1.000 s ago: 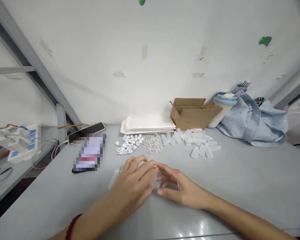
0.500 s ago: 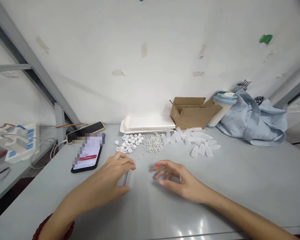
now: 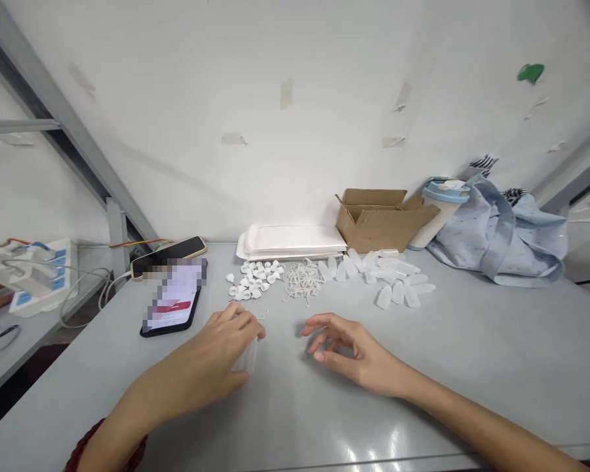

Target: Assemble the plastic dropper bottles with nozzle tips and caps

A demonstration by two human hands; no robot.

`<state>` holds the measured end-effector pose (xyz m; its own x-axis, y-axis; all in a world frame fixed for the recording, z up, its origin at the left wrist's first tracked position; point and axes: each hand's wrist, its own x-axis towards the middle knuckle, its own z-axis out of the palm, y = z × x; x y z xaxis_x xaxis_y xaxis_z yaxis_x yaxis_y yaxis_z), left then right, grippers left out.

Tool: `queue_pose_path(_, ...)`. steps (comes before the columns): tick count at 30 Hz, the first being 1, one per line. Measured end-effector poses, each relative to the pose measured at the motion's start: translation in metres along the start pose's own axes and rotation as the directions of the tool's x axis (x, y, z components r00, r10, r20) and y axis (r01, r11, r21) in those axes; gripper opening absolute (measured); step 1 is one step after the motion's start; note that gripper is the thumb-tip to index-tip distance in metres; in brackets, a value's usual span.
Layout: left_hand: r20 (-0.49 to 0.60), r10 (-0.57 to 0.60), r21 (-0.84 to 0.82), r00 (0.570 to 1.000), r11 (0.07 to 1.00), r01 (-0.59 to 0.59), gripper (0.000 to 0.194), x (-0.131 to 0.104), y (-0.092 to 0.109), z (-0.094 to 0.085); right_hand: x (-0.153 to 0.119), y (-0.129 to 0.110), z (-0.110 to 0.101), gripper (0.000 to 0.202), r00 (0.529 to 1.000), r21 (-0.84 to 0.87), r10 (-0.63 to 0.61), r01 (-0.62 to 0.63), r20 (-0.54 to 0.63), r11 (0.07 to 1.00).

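Note:
My left hand (image 3: 226,347) is palm down on the grey table, its fingers and thumb closed around clear plastic pieces (image 3: 246,357). The palm hides part of these pieces, which look long and narrow. Just beyond its fingertips lies a small white cord-like bit (image 3: 263,315). My right hand (image 3: 344,351) hovers low over the table to the right, fingers loosely curled and apart, with nothing in it. Beyond the hands are a pile of small white caps (image 3: 253,278), a tangle of thin white loops (image 3: 303,280) and many frosted, elongated plastic pieces (image 3: 388,272).
White flat boxes or trays (image 3: 295,241) and an open cardboard box (image 3: 381,226) stand against the wall. A cup (image 3: 440,203) and a light blue bag (image 3: 506,236) are at right. Two phones, one lit (image 3: 177,301), one dark (image 3: 170,257), and a power strip (image 3: 54,282) are left.
My left hand has drawn slightly left and closer together, the clear pieces moving with its fingers. The small white bit now shows more plainly. My right hand has hardly moved.

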<state>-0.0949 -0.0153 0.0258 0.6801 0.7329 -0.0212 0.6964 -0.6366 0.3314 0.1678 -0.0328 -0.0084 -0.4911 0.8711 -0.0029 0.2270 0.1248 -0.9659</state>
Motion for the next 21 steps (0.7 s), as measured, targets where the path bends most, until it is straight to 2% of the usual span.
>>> queue_pose_path(7,0.048,-0.039,0.009,0.998,0.999,0.039,0.045,0.0007,0.0002,-0.0003,0.0007,0.0008,-0.0005,0.035,1.000,-0.002,-0.004,0.004,-0.005,1.000)
queue_pose_path(16,0.020,-0.008,0.011,1.000,1.000,0.008,0.049,-0.0006,-0.0034,0.0047,0.0009,-0.0013,-0.0007,0.033,1.000,-0.028,-0.007,0.007,-0.015,1.000)
queue_pose_path(21,0.001,-0.007,0.005,1.000,1.000,0.007,0.044,-0.0005,-0.0012,0.0007,0.0019,0.0029,-0.0027,0.031,0.999,-0.089,-0.025,0.021,-0.036,0.996)
